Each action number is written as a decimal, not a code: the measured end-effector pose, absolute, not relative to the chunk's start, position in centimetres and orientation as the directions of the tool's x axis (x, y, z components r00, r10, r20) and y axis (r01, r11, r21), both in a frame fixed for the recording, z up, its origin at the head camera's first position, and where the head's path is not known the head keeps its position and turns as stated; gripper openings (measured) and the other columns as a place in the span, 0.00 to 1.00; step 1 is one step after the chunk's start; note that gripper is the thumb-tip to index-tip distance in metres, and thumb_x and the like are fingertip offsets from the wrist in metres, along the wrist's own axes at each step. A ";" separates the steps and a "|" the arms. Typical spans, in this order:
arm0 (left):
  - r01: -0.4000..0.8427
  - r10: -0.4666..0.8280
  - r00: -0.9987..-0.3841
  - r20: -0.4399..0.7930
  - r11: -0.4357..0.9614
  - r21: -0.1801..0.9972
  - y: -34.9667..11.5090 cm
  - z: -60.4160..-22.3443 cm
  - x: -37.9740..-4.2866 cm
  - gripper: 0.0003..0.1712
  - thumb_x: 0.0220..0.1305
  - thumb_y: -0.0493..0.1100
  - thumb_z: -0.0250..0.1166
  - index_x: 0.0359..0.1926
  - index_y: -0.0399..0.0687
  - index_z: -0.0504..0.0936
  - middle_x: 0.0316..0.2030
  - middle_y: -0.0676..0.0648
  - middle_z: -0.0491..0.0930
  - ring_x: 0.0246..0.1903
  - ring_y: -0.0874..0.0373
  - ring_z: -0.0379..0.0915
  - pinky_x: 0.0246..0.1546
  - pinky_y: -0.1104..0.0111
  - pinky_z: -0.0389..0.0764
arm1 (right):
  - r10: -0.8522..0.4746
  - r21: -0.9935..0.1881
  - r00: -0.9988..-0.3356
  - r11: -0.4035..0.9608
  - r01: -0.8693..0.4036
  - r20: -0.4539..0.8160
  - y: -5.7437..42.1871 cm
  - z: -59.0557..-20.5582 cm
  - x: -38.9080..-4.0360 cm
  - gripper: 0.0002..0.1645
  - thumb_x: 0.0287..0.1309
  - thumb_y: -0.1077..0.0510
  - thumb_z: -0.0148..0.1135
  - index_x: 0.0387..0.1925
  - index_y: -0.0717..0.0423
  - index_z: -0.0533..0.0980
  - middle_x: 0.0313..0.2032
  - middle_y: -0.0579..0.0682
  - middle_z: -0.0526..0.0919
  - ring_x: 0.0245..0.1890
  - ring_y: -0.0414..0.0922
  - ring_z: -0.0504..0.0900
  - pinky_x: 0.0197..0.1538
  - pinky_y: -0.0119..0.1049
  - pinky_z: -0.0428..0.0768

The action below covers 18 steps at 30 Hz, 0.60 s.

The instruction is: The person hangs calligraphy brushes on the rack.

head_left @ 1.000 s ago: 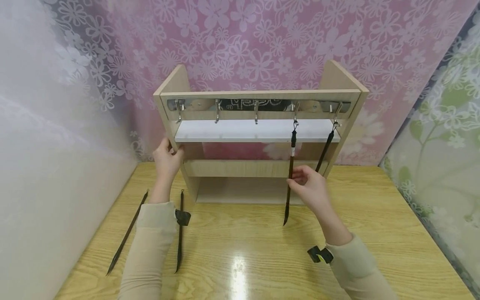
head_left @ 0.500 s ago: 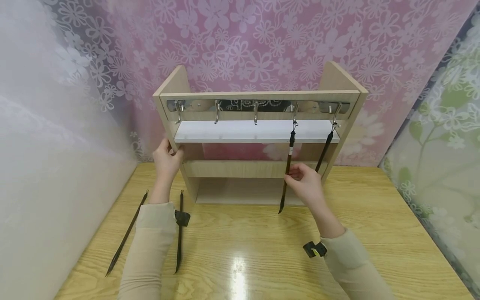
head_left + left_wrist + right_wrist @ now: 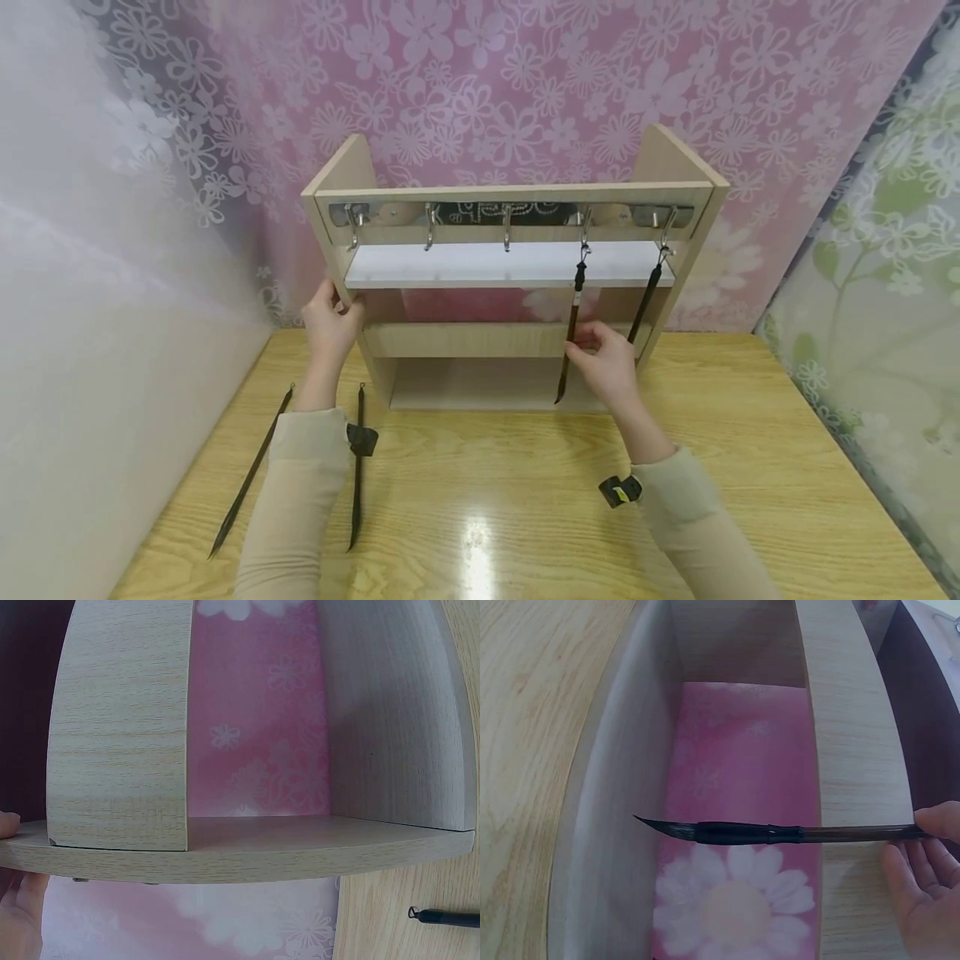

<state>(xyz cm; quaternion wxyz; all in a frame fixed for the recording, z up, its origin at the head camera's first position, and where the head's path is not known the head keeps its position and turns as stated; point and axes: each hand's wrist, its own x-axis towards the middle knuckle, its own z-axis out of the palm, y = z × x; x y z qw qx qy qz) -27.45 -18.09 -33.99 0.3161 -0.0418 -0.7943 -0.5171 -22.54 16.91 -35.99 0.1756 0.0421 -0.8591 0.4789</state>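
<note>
A dark-handled calligraphy brush (image 3: pixel 573 321) hangs by its loop from the second hook from the right on a small wooden shelf unit (image 3: pixel 480 340). My right hand (image 3: pixel 606 362) pinches its handle between thumb and fingers. In the right wrist view the black bristle tip (image 3: pixel 667 827) points left, past the lower crossboard. A second brush (image 3: pixel 646 302) hangs from the rightmost hook, its lower end hidden behind the right hand. At the unit's left side panel, my left hand (image 3: pixel 330 327) grips the edge with thumb in front; some fingers are hidden behind it.
Two more brushes lie on the wooden table (image 3: pixel 480 475): one brush (image 3: pixel 251 475) far left, another brush (image 3: pixel 357 475) beside the left sleeve. The metal hook rail (image 3: pixel 510 214) has several hooks. A white wall (image 3: pixel 112 333) stands close on the left.
The right hand has moved slightly up and left along with the brush; the tip now sits higher and nearer the unit. The left hand keeps its grip on the side panel.
</note>
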 end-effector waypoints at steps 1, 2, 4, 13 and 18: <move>0.388 -0.262 -0.799 0.541 0.462 0.797 -18.1 -34.0 -27.4 0.16 0.52 0.31 0.58 0.45 0.33 0.74 0.42 0.36 0.76 0.48 0.48 0.71 0.44 0.64 0.77 | 0.100 -0.810 -0.935 0.536 -0.237 0.340 16.9 -36.1 -22.6 0.11 0.49 0.65 0.61 0.35 0.68 0.74 0.34 0.61 0.79 0.36 0.52 0.78 0.38 0.40 0.79; 0.385 -0.263 -0.801 0.537 0.460 0.800 -18.1 -34.0 -27.4 0.16 0.52 0.31 0.58 0.45 0.33 0.74 0.42 0.36 0.76 0.48 0.48 0.71 0.44 0.64 0.77 | 0.103 -0.812 -0.936 0.535 -0.233 0.337 16.9 -36.1 -22.6 0.11 0.49 0.65 0.61 0.35 0.68 0.74 0.34 0.61 0.79 0.36 0.52 0.78 0.38 0.41 0.79; 0.382 -0.265 -0.804 0.533 0.456 0.804 -18.1 -34.0 -27.4 0.17 0.52 0.31 0.59 0.45 0.34 0.74 0.43 0.36 0.76 0.49 0.48 0.70 0.44 0.64 0.77 | 0.108 -0.818 -0.937 0.527 -0.230 0.332 16.8 -36.2 -22.6 0.11 0.49 0.65 0.61 0.35 0.68 0.74 0.34 0.61 0.79 0.36 0.52 0.78 0.39 0.41 0.79; 0.390 -0.263 -0.799 0.541 0.459 0.799 -18.1 -34.1 -27.4 0.16 0.51 0.31 0.60 0.44 0.34 0.74 0.41 0.36 0.77 0.48 0.48 0.71 0.43 0.64 0.77 | 0.110 -0.822 -0.934 0.517 -0.239 0.340 16.7 -36.3 -22.5 0.10 0.49 0.65 0.62 0.34 0.68 0.74 0.34 0.61 0.79 0.36 0.51 0.79 0.37 0.36 0.79; 0.396 -0.266 -0.793 0.548 0.459 0.796 -18.1 -34.0 -27.4 0.16 0.51 0.31 0.59 0.44 0.33 0.74 0.42 0.36 0.76 0.47 0.48 0.71 0.43 0.65 0.77 | 0.108 -0.824 -0.937 0.516 -0.234 0.333 16.7 -36.4 -22.6 0.10 0.49 0.65 0.62 0.34 0.67 0.74 0.34 0.60 0.79 0.36 0.51 0.78 0.37 0.37 0.80</move>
